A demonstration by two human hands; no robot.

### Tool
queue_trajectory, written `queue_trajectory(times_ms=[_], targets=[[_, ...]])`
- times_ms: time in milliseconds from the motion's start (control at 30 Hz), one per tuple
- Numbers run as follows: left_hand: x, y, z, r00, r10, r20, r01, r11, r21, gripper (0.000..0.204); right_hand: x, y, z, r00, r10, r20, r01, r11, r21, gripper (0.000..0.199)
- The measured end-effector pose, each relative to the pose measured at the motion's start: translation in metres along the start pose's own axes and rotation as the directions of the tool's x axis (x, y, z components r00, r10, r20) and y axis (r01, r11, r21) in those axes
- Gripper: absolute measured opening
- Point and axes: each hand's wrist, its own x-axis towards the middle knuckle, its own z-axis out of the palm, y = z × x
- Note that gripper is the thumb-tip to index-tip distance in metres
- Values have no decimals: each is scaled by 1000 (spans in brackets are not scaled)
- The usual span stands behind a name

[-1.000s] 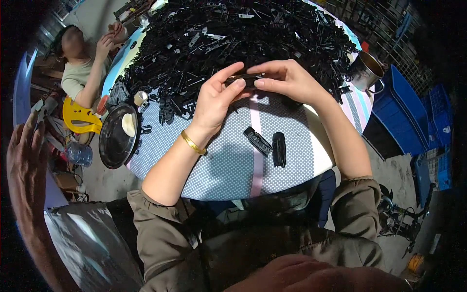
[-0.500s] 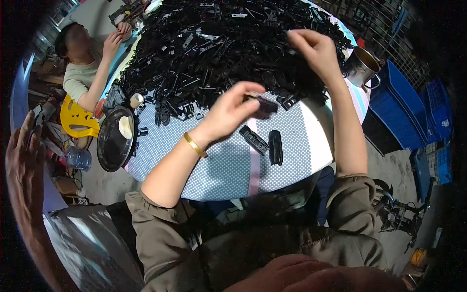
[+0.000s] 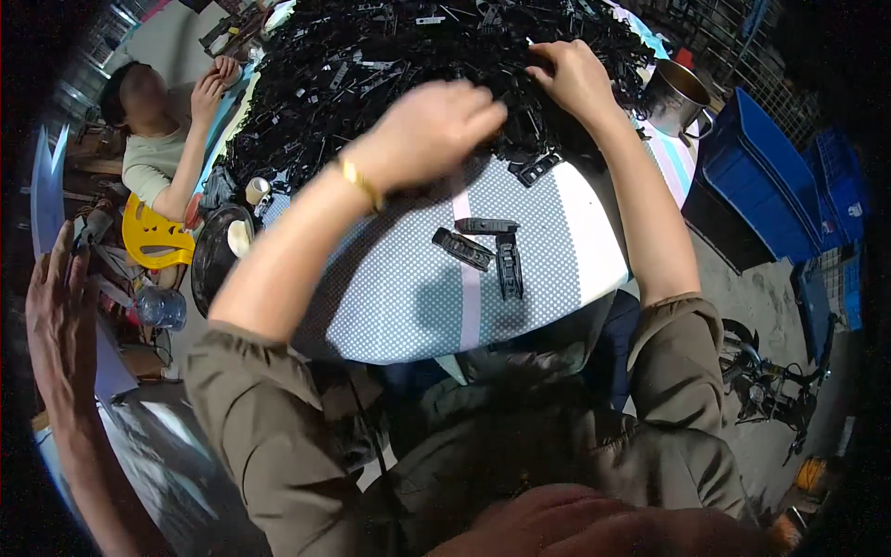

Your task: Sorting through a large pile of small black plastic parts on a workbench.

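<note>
Dotted tablecloth (image 3: 549,246), black parts (image 3: 320,107) partly behind blurred left hand (image 3: 433,130) and right hand (image 3: 577,82), grips indiscernible

A hand could cross the tablecloth (image 3: 385,311) left of the three black parts (image 3: 510,267) at centre. The heap (image 3: 371,93) and left hand (image 3: 436,128) block upper centre; a metal mug (image 3: 672,104) stands upper right.
</note>
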Motion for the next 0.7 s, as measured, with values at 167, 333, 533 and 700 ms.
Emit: queue_trajectory(times_ms=[167, 333, 533, 700], targets=[[49, -88, -31, 999, -16, 43, -3, 915, 404, 7, 0, -3, 0, 999, 37, 34, -35, 998, -56, 27], [51, -75, 2, 380, -921, -93, 651, 337, -680, 16, 0, -3, -2, 998, 62, -28, -61, 998, 33, 20], [25, 58, 39, 733, -663, 154, 659, 637, -399, 15, 4, -7, -22, 990, 122, 71, -133, 974, 182, 18], [26, 84, 53, 702, -682, 204, 712, 661, -237, 19, 0, 9, -1, 997, 28, -77, -22, 996, 84, 21]])
